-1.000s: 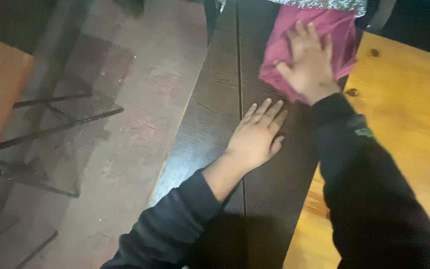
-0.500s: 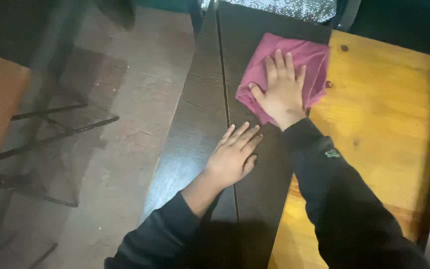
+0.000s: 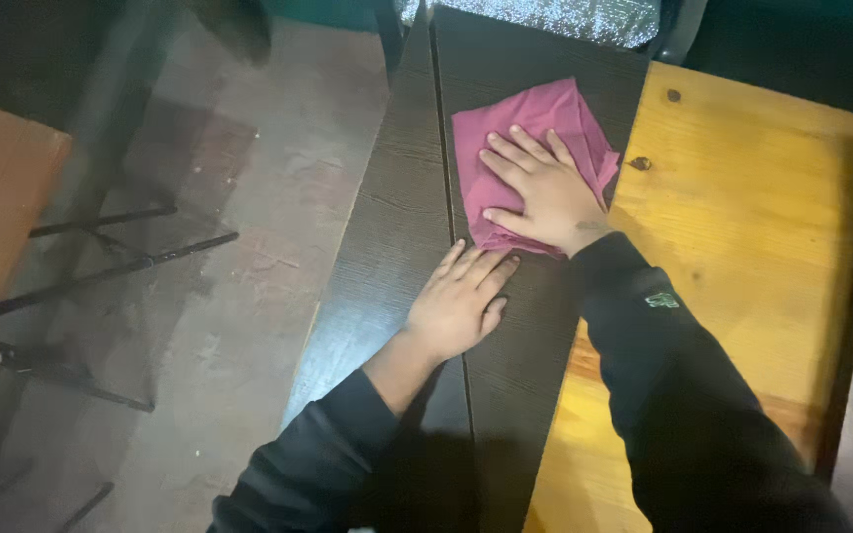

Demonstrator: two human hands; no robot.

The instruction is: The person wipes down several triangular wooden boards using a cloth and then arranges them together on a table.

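We see no packages, signs or screens anywhere on the tables or the floor. The only label-like thing we find is a small green emblem (image 3: 661, 299) on the dark sleeve of the right arm, just below the wrist; it is a short, roughly oblong patch, pale green against the black cloth. It is too small and blurred for us to make out any more of it.
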